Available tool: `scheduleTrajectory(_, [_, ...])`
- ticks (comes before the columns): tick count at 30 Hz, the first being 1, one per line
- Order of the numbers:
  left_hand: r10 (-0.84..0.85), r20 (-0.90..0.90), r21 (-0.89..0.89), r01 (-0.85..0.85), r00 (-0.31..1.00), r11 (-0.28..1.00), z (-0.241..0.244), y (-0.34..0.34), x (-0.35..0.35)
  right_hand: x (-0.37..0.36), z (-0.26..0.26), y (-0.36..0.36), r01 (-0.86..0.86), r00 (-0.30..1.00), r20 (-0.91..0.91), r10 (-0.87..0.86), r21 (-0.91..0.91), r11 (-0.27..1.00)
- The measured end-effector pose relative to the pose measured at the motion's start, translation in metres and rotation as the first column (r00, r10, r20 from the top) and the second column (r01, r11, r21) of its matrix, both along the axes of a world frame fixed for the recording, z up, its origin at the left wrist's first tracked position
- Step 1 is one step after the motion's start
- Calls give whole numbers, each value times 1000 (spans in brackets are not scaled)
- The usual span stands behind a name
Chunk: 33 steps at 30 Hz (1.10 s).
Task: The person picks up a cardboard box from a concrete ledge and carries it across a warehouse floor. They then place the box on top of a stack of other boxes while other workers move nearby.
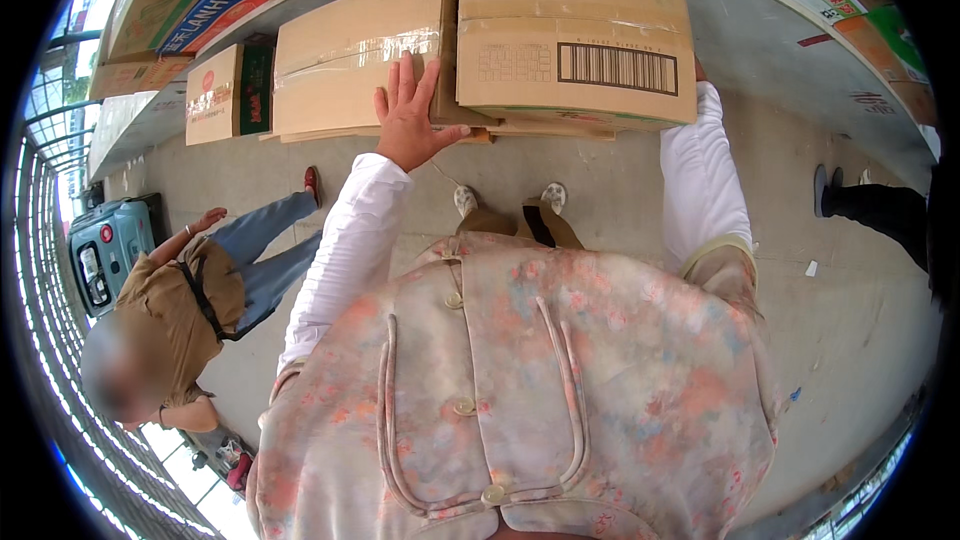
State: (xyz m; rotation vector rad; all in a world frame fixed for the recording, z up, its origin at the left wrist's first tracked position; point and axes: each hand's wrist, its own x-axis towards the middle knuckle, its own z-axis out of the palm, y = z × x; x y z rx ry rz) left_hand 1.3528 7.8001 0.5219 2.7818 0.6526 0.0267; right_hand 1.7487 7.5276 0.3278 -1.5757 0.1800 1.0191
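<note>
My left hand (409, 116) lies spread over the near edge of a brown cardboard carton (352, 52), its fingertips on the upper face near a strip of clear tape. Close by on the right stands a second cardboard carton (574, 30), printed with barcodes and sealed with tape. Along that carton's right side reaches my right hand (700, 70); only a sliver of it shows, so its grip is hidden. White sleeves cover both my forearms. Left of the taped carton sits a smaller carton (214, 94) with a dark green printed side.
Wooden slats (555, 131) show beneath the cartons. More boxes (202, 11) are stacked behind a pale ledge. At the left, a person (180, 300) stands near a blue-green vehicle (109, 255). Another person's dark-trousered leg (874, 210) appears at the right. Litter (811, 268) lies on the concrete floor.
</note>
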Motion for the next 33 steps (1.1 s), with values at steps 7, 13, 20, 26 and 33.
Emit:
scheduleTrajectory(7, [-39, -20, 57, 40, 999, 998, 1, 0, -2, 6, 0, 9, -23, 1000, -15, 23, -1, 1000])
scheduleTrajectory(13, [-27, -71, 150, 37, 997, 988, 3, -10, 3, 13, 1, 13, -36, 999, -19, 36, -4, 999])
scheduleTrajectory(20, [-17, -34, 163, 22, 999, 986, 0, -12, 4, 27, 5, 22, -54, 999, -5, 54, 7, 999])
scheduleTrajectory(26, [-13, -18, 137, 16, 1000, 990, 0, -8, 10, 38, 9, 28, -59, 998, 4, 59, 16, 998])
scheduleTrajectory(33, [-10, 32, 51, 9, 999, 999, -3, -1, 13, 42, 5, 31, -63, 998, 9, 63, 25, 998])
